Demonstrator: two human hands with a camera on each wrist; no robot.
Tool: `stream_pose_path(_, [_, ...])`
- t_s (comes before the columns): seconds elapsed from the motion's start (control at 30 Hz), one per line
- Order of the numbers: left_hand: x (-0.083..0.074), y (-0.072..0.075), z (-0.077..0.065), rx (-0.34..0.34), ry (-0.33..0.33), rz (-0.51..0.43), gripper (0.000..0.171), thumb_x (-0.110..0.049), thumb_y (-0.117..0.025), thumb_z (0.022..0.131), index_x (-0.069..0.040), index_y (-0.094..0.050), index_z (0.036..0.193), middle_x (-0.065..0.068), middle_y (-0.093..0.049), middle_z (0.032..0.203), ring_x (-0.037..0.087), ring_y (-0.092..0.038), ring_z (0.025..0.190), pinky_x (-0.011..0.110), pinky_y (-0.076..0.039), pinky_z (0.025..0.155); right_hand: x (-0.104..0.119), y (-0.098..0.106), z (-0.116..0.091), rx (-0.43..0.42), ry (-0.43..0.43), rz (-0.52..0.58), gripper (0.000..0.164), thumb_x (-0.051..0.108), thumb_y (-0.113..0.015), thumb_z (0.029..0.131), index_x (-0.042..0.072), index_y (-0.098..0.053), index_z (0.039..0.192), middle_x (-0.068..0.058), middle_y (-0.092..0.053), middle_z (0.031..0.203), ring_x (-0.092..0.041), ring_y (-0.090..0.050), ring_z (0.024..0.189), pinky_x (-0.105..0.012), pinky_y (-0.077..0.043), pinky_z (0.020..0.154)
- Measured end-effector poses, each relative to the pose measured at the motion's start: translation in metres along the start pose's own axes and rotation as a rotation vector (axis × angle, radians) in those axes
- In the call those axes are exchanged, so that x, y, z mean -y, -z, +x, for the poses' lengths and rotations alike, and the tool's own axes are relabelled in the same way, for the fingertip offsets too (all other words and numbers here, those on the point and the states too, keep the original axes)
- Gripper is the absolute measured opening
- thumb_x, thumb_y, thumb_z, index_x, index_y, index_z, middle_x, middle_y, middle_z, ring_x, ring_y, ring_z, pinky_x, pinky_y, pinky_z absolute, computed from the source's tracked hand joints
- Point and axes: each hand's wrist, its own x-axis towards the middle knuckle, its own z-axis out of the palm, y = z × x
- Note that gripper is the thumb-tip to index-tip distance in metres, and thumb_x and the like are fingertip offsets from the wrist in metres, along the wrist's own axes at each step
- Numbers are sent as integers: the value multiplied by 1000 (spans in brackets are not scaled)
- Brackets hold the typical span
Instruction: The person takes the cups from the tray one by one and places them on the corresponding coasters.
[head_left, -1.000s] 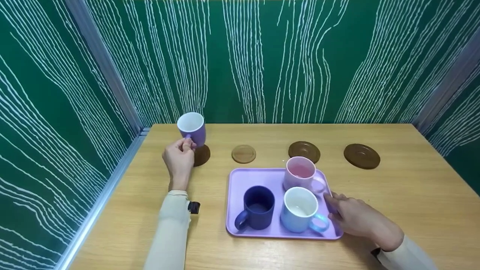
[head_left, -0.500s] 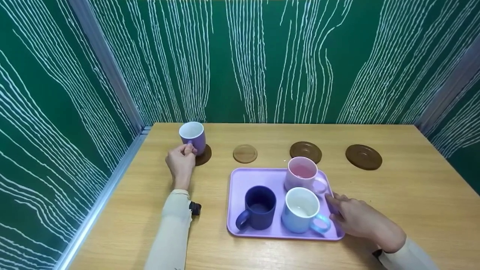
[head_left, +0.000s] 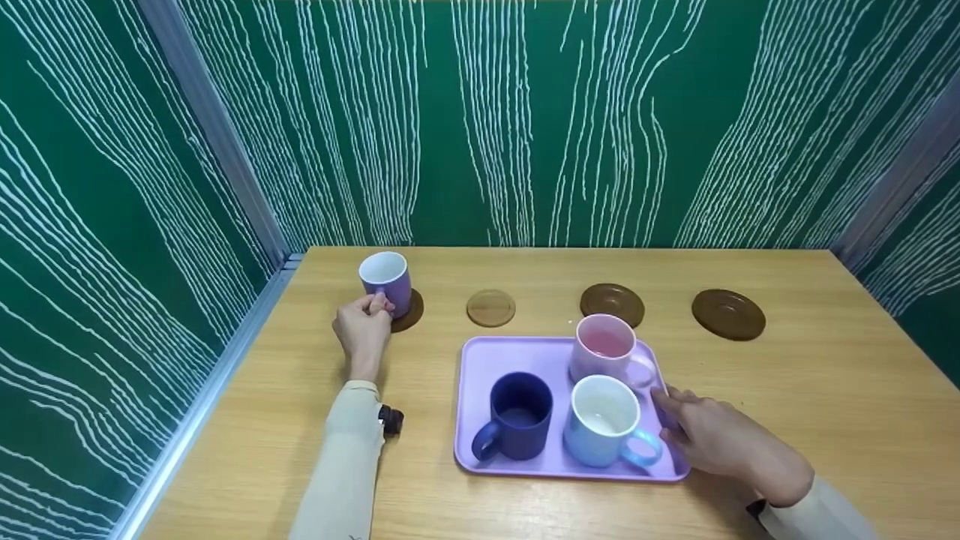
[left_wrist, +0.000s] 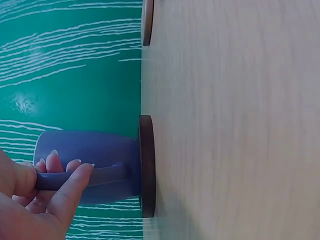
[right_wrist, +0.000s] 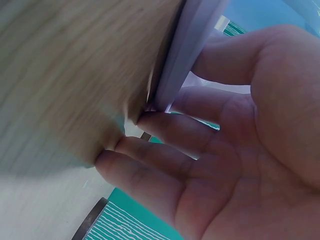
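The purple mug (head_left: 391,291), white inside, stands upright on a dark brown coaster (head_left: 409,315) at the table's far left. My left hand (head_left: 362,330) pinches its handle between thumb and fingers. From the side, in the left wrist view, the mug's base (left_wrist: 131,167) meets the coaster's top face. My right hand (head_left: 716,436) holds the right edge of a lilac tray (head_left: 480,360). Seen in the right wrist view, thumb and forefinger reach over the tray's rim (right_wrist: 187,55), the other fingertips low by the tabletop. On the tray sit a navy mug (head_left: 521,420), a pink mug (head_left: 600,360) and a light blue mug (head_left: 596,435).
A small light wooden coaster (head_left: 490,308) lies behind the tray. Right of it are a brown coaster (head_left: 611,298), partly behind the pink mug, and another brown coaster (head_left: 728,314). A green wall (head_left: 480,150) with white lines rises at the table's back edge.
My left hand has lowered the purple mug from above onto the brown coaster, still pinching its handle. The right hand and the tray have stayed in place.
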Motion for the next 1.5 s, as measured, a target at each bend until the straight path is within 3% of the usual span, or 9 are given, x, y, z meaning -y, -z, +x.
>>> stream_pose_path(0.43, [-1, -3, 0, -6, 9, 18, 25, -18, -67, 98, -7, -79, 78, 8, -76, 81, 25, -69, 86, 37, -52, 82, 1, 2, 0, 24, -30, 12, 57, 17, -71, 96, -8, -54, 144, -42, -52, 139, -59, -57, 121, -67, -48, 99])
stream_pose_path(0.77, [0, -3, -1, -6, -13, 22, 27, -19, -66, 98, -7, -78, 77, 7, -75, 78, 27, -69, 84, 37, -51, 80, 1, -1, -2, -4, -2, -6, 57, 16, -72, 94, -8, -55, 143, -42, -54, 137, -58, -60, 117, -67, -49, 97])
stream_pose_path(1.3, [-1, -1, 0, 10, 21, -8, 25, -17, -64, 99, -4, -77, 82, 9, -74, 82, 25, -67, 85, 35, -51, 78, 4, 0, -2, 18, -4, 1, 57, 19, -69, 98, -7, -53, 145, -40, -53, 140, -55, -59, 121, -64, -51, 97])
stream_pose_path(1.5, [-1, 0, 0, 18, 33, -4, 24, -17, -64, 99, -4, -78, 84, 9, -75, 84, 24, -68, 87, 34, -52, 81, 2, -1, -2, -13, 11, -12, 57, 17, -71, 95, -8, -54, 144, -41, -54, 137, -56, -61, 118, -64, -51, 97])
